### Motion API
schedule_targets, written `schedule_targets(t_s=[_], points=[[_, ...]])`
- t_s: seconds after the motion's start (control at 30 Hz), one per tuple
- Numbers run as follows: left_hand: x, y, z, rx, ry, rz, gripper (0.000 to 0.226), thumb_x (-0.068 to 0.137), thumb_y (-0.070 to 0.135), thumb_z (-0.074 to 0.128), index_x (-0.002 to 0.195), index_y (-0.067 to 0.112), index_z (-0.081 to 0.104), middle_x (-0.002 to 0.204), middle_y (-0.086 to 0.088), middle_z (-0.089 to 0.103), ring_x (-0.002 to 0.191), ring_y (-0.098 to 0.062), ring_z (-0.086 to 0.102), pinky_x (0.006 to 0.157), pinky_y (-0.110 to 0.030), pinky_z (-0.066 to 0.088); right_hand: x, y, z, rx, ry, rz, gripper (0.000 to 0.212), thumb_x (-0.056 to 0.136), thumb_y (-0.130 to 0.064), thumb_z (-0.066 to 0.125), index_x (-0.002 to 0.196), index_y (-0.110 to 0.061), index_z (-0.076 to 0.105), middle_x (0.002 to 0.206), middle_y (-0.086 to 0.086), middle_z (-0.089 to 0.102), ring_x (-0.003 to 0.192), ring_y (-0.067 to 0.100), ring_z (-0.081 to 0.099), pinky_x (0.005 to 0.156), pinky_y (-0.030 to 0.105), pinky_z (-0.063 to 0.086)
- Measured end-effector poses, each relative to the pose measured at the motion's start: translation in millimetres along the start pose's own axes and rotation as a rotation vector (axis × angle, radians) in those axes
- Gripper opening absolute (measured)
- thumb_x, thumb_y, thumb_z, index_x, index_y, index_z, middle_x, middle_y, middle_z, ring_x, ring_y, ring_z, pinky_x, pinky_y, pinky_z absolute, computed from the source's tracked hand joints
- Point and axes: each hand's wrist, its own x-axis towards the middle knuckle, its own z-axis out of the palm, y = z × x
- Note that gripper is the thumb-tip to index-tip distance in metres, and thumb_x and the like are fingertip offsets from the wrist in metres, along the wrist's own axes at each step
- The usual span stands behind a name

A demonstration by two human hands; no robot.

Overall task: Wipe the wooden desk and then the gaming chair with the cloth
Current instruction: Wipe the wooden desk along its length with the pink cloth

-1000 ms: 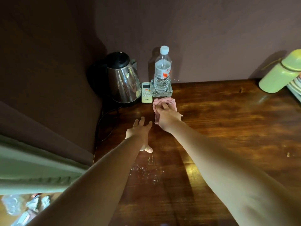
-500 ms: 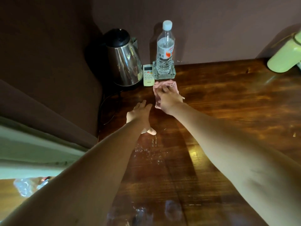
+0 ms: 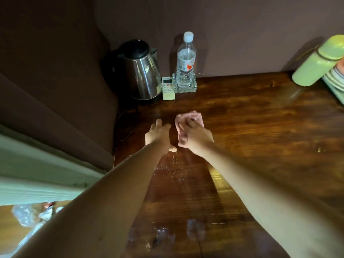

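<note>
A pink cloth [image 3: 181,121] lies crumpled on the dark wooden desk [image 3: 251,131], a little in front of the remote and bottle. My right hand [image 3: 198,137] lies on top of the cloth and presses it onto the wood, fingers spread over it. Just left of it my left hand [image 3: 158,135] rests flat on the desk, fingers straight and thumb out, holding nothing. The gaming chair is out of sight.
A steel kettle [image 3: 142,71] with its cord stands at the back left. A white remote [image 3: 168,88] and a water bottle [image 3: 186,60] on a glass tray sit beside it. A green flask [image 3: 316,61] leans on stacked plates at far right. Water drops [image 3: 172,171] glisten near my forearms.
My right hand has pulled the cloth toward me, away from the glass tray. My left hand has stayed flat beside it.
</note>
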Motion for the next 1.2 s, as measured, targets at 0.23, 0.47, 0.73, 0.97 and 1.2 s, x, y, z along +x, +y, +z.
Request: schedule_targets(t_s=[0.23, 0.47, 0.73, 0.97, 1.2], points=[[-2.8, -3.1, 6.5, -0.014, 0.015, 0.015, 0.095, 0.079, 0.047, 0.09, 0.157, 0.031, 0.04, 0.158, -0.001, 0.031, 0.145, -0.024, 0.038, 0.103, -0.044, 0.052, 29.8, -0.5, 0.2, 0.146, 0.041, 0.113, 0.082, 0.097, -0.039, 0.068, 0.162, -0.02, 0.022, 0.163, 0.004, 0.029, 0.151, 0.031, 0.027, 0.101, 0.048, 0.052], [-27.1, -3.1, 17.7, -0.007, 0.074, 0.086, 0.062, 0.095, 0.042, 0.076, 0.15, 0.026, 0.053, 0.149, -0.003, 0.042, 0.139, -0.026, 0.041, 0.105, -0.044, 0.052, -71.2, -34.2, 33.3, -0.175, 0.185, -0.052, 0.06, 0.094, -0.005, 0.03, 0.153, -0.011, 0.036, 0.155, 0.011, 0.042, 0.146, 0.029, 0.038, 0.122, 0.045, 0.032], [-23.8, -11.1, 19.1, 0.113, -0.2, 0.122, 0.112, 0.078, 0.091, 0.055, 0.167, 0.033, 0.019, 0.177, -0.003, 0.001, 0.157, -0.035, 0.027, 0.11, -0.047, 0.045, -49.2, -25.4, 6.7, 0.025, -0.042, 0.045, 0.09, 0.097, -0.037, 0.072, 0.167, -0.03, 0.014, 0.168, 0.006, 0.019, 0.157, 0.032, 0.019, 0.109, 0.052, 0.052], [-38.2, -11.1, 7.1, 0.165, -0.383, 0.146, 0.168, 0.042, 0.096, 0.078, 0.168, 0.024, -0.005, 0.174, -0.009, -0.021, 0.161, -0.037, -0.011, 0.127, -0.061, 0.009, -48.7, -33.1, 21.8, 0.068, -0.028, 0.164, 0.099, 0.095, -0.032, 0.074, 0.168, -0.027, 0.007, 0.173, 0.006, 0.013, 0.159, 0.032, 0.013, 0.107, 0.047, 0.051], [-70.3, -2.3, 36.0, 0.413, -0.293, 0.236, 0.178, 0.043, 0.09, 0.082, 0.164, 0.005, -0.017, 0.171, -0.025, -0.018, 0.161, -0.04, -0.013, 0.128, -0.065, 0.001, -124.3, -52.2, 51.2, -0.156, 0.223, -0.031, 0.077, 0.091, -0.025, 0.072, 0.157, -0.006, 0.038, 0.151, 0.014, 0.053, 0.145, 0.028, 0.047, 0.118, 0.041, 0.04]])
